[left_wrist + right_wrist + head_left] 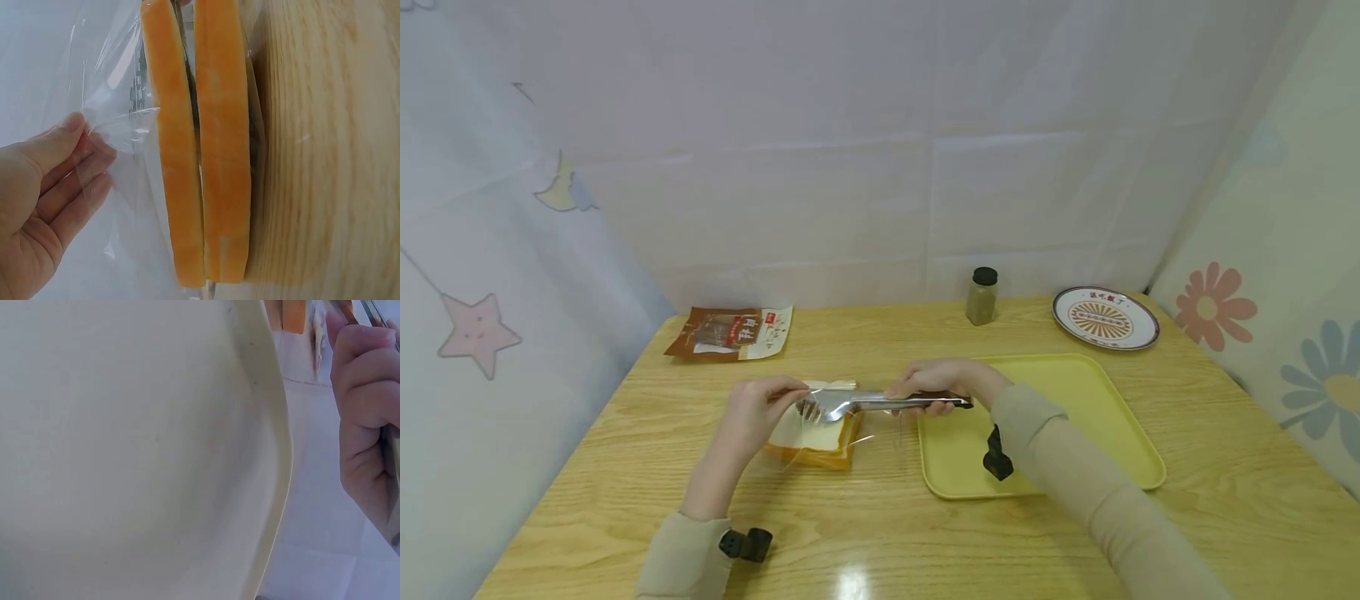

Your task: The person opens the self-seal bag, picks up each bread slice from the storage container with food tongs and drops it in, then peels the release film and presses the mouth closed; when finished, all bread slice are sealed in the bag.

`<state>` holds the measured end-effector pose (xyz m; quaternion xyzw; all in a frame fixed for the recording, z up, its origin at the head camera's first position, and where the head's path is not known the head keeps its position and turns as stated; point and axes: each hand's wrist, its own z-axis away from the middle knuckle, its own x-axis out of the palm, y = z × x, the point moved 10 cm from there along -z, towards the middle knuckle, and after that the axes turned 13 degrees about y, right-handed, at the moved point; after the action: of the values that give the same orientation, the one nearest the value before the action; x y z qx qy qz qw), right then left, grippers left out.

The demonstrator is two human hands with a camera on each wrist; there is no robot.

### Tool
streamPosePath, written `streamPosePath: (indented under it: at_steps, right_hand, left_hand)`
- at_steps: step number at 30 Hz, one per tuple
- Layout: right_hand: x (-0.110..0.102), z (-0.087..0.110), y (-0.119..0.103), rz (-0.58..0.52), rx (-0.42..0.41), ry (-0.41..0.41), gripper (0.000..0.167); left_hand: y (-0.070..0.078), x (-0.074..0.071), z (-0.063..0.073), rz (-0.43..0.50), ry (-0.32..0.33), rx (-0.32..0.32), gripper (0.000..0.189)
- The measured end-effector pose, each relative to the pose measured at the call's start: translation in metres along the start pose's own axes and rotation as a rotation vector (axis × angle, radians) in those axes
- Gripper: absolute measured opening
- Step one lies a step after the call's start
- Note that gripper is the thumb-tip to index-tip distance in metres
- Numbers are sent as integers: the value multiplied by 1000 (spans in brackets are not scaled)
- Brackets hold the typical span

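In the head view, my left hand [752,417] pinches the edge of a clear plastic bag [115,69] between thumb and fingers. Bread slices [808,457] with orange-brown crusts lie in the bag on the table. My right hand [943,382] grips the handle of metal tongs [872,402], whose front end reaches over the white face of the bread at the bag. From the left wrist, two slices [222,144] show crust side on, with a narrow gap and a bit of metal between them. The far parts of the tongs are hidden by the bread there.
A yellow tray [1075,417] lies under and beside my right forearm. Behind stand a small jar with a black lid [982,298] and a round patterned plate [1105,318]. At the back left lies a brown and white food packet [730,333].
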<state>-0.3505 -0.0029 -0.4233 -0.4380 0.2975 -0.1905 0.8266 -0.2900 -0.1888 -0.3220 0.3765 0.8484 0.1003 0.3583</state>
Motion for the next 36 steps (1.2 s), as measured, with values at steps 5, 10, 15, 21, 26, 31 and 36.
streamPosePath:
  at_steps: [5,10,15,21,26,31,36]
  right_hand:
    - [-7,5,4,12,2,-4,44]
    - [-12,10,10,30,4,-4,44]
    - [-20,16,18,26,16,12,45]
    - [-33,28,26,10,30,42,48]
    - [-43,38,32,-12,30,61,48]
    - [-53,52,39,-41,23,73,49]
    - [-61,68,48,-64,3,80,51]
  left_hand:
    - [-2,-4,-2,-39,35,-8,6]
    - [-3,-5,-2,-60,40,-13,5]
    - [-3,-6,-3,-67,55,-20,5]
    - [-3,-8,-3,-72,75,2,4]
    - [-5,-8,-3,-79,71,-5,5]
    - [-6,-8,-2,-79,56,-24,6]
    - [-5,-7,-2,-83,53,-21,6]
